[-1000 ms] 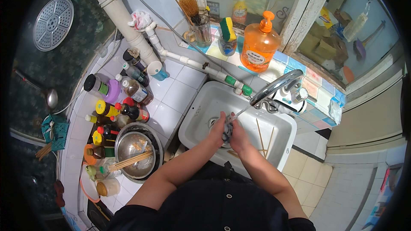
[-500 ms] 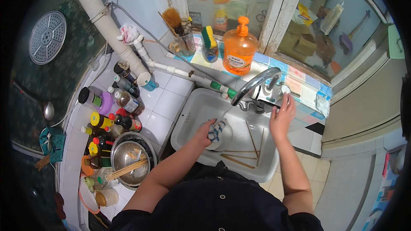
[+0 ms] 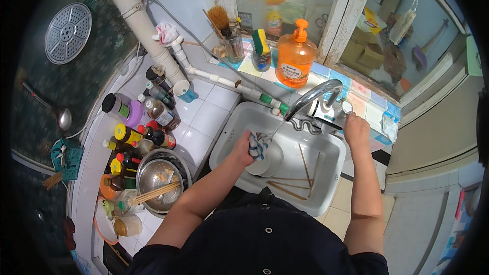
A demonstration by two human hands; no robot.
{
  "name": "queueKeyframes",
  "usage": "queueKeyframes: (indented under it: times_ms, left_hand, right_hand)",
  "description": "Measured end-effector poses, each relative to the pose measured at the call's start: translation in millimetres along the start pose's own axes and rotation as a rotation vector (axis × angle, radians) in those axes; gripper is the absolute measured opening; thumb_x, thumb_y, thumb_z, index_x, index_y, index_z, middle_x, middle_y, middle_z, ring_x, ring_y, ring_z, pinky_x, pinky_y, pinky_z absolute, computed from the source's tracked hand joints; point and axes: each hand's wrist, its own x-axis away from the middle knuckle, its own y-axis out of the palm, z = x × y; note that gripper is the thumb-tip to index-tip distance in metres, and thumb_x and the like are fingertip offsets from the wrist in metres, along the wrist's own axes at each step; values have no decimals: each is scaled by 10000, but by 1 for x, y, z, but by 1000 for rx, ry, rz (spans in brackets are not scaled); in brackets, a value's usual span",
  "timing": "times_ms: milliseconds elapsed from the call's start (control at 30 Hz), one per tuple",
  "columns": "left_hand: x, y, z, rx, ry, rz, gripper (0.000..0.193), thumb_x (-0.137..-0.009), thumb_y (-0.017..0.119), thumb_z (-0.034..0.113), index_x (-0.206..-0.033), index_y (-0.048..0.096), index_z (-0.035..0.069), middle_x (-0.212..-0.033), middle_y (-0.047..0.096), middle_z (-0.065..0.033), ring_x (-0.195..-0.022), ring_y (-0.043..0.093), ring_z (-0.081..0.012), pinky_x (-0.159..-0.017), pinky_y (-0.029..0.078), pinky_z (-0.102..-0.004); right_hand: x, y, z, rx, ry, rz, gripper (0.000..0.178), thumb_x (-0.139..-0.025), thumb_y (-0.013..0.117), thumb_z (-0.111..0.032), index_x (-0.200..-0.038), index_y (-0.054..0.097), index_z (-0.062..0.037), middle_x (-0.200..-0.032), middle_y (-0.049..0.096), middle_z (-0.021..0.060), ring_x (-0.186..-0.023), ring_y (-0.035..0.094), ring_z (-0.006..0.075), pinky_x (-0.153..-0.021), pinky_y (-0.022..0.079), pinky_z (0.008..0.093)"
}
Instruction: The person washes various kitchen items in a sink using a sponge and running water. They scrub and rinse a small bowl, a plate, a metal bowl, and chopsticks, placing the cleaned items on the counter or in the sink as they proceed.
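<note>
A bunched blue-and-white striped cloth [image 3: 260, 145] is in my left hand [image 3: 244, 150], whose fingers are closed round it. Both are over the white sink [image 3: 220, 159], under the curved chrome faucet [image 3: 315, 97]. A thin stream of water runs from the spout beside the cloth. Below it, a white plate or bowl [image 3: 272, 162] lies in the basin, partly covered by the cloth. My right hand [image 3: 357, 131] is at the faucet's right side, fingers curled closed at the faucet handle [image 3: 347, 107]; its fingertips are partly hidden. Several wooden chopsticks [image 3: 288, 192] lie in the sink's right half.
An orange soap pump bottle [image 3: 295, 58], a glass with a sponge [image 3: 261, 61] and a glass with brushes [image 3: 234, 48] stand on the tiled ledge behind. Left of the sink are a metal bowl [image 3: 152, 177] with chopsticks across it, several bottles [image 3: 162, 114] and a paper cup [image 3: 184, 91].
My right hand has gone from open fingers to a closed grip at the faucet handle. My left hand stays on the cloth. The whole view has shifted slightly.
</note>
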Motion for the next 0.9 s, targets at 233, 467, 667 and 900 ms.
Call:
queueKeyframes:
  times_ms: [233, 467, 667, 900]
  left_hand:
    - [-8, -2, 5, -38, -34, -81, 409, -943, 306, 347, -1064, 506, 11, -1012, 585, -117, -910, 574, -242, -823, 466, -356]
    - [25, 22, 15, 30, 19, -38, 362, -939, 335, 315, -1035, 525, 22, -990, 596, -111, -896, 585, -236, -822, 475, -342]
    - [45, 30, 11, -135, -98, -192, 294, -929, 350, 272, -1010, 521, 47, -952, 601, -98, -816, 599, -198, -684, 506, -291]
    - [61, 54, 24, -183, 48, -54, 251, -905, 358, 248, -960, 534, 78, -951, 593, -69, -860, 587, -178, -720, 488, -317]
  right_hand:
    - [3, -2, -17, -134, 199, -60, 197, -804, 475, -162, -862, 564, 4, -703, 628, 156, -677, 626, 308, -649, 483, 395]
    - [103, 62, -56, -1017, 314, 22, 533, -832, 569, -224, -1247, 360, 36, -1062, 541, 179, -906, 540, 291, -790, 425, 369]
    - [94, -32, -179, -1240, -339, -102, 785, -706, 691, -153, -1349, 250, -61, -1376, 223, 181, -1242, 318, 324, -1000, 298, 396]
    - [46, -48, -218, -1272, -603, 213, 332, -803, 557, -205, -1093, 560, -43, -1139, 530, 177, -1017, 515, 333, -855, 415, 380]
